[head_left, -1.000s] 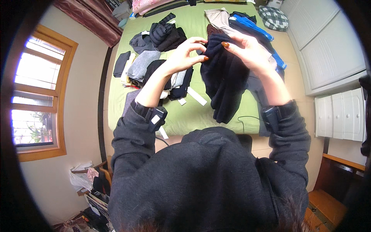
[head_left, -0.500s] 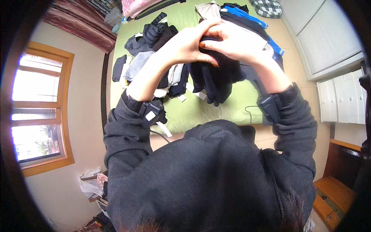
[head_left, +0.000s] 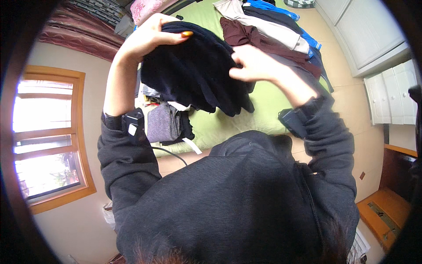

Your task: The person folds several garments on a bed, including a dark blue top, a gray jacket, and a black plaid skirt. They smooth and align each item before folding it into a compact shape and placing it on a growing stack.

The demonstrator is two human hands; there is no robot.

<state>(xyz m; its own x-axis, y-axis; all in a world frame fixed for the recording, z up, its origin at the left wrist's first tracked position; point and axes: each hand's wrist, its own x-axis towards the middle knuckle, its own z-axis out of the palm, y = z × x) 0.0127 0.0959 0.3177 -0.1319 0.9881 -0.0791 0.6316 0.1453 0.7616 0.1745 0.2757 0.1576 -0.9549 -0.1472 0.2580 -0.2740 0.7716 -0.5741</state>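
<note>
Dark navy cloth fills much of the space above the bed's green sheet (head_left: 211,127): a soft dark garment (head_left: 193,70), bunched into folds, sits just short of twelve o'clock in the view, with its lower edge hanging in rounded lobes. At the garment's half past ten, the person's left hand (head_left: 154,37) has hold of its top edge, thumb pressed flat on the near face, nail orange-brown; the other fingers bend over toward the far side, partly hidden, with little gap beyond the cloth's thickness. At its three o'clock, the right hand (head_left: 255,65) meets the cloth with thumb and fingers parted a little; blur makes it impossible to tell whether they grip or merely touch. Toward two o'clock from the garment lies a maroon piece of clothing (head_left: 248,36), with a pale beige one (head_left: 281,33) just past it and a bright blue one (head_left: 268,5) farther off, nearer half past one. At seven o'clock, a folded grey knit (head_left: 162,122) rests near the bed's edge, and a white strip (head_left: 192,146) lies at six.
</note>
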